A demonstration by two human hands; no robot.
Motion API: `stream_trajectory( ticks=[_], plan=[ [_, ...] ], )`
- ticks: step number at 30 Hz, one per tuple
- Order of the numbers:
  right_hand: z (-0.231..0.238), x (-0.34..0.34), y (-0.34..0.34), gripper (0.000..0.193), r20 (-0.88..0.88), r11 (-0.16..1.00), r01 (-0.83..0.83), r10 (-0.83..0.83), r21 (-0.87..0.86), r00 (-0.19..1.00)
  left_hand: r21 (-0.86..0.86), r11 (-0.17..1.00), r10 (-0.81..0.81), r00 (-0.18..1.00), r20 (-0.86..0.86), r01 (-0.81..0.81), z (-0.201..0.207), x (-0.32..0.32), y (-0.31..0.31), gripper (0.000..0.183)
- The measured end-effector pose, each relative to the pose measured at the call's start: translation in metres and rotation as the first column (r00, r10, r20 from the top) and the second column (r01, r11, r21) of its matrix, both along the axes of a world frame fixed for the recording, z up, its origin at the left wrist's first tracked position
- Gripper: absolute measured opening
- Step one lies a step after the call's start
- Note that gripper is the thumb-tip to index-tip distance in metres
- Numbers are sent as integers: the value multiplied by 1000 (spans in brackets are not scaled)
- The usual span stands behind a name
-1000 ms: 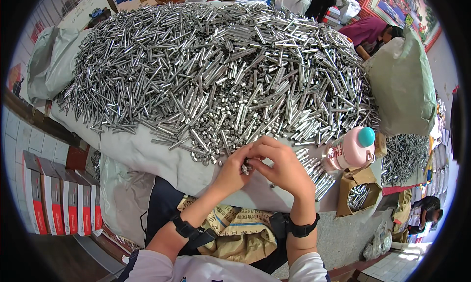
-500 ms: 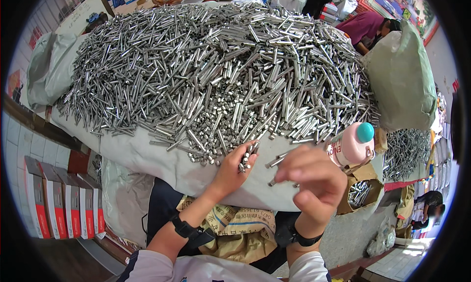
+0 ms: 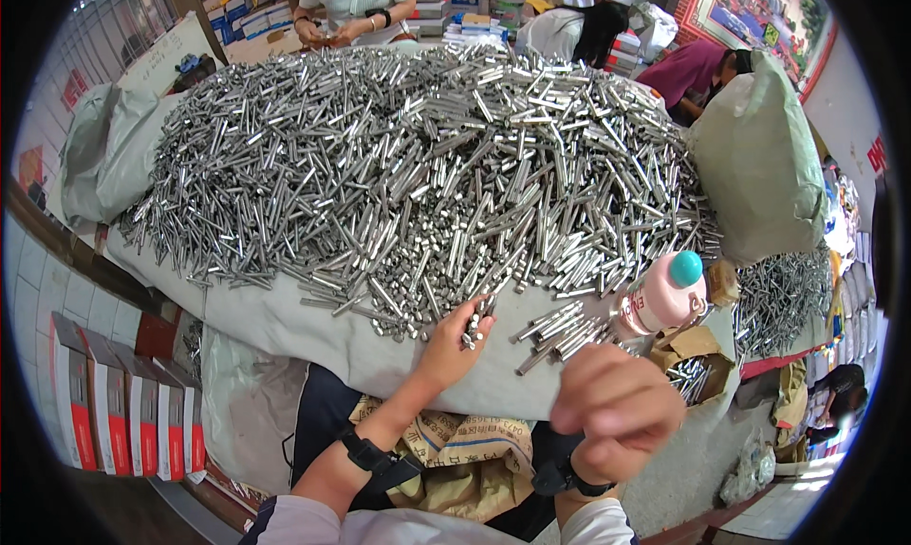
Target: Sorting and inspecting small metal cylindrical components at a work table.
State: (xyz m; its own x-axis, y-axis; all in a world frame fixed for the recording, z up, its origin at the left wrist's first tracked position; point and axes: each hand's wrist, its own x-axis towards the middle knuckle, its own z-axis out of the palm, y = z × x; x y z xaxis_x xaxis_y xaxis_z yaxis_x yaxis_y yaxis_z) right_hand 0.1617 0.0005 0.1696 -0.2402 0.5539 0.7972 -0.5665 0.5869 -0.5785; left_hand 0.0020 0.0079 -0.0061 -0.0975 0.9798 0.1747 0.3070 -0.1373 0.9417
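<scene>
Pink lettered bottle [image 3: 657, 298], printed sack [image 3: 474, 455], left hand [image 3: 450, 351] holding cylinders [image 3: 471, 337]

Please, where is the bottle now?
In the head view, the bottle is right of centre, beside the cardboard box, with metal tubes to its left.

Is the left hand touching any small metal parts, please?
Touching: the head view shows the left hand closed around several small metal parts, their ends visible.
</scene>
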Motion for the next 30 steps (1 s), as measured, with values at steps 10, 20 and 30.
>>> stream_trajectory(
  ticks=[10, 20, 30],
  plan=[
    [106, 27, -45, 67, -228, 936, 264, -211, 233, 950, 3, 1000, -17, 999, -27, 17, -11, 1, 1, 38],
    [135, 35, -68, 66, -259, 893, 350, -280, 283, 924, 124, 992, -2, 998, -55, 9, -17, 0, 3, 39],
    [138, 34, -70, 66, -282, 881, 393, -319, 264, 905, 98, 995, -15, 1000, -25, 17, -16, 1, 0, 40]
  ],
)
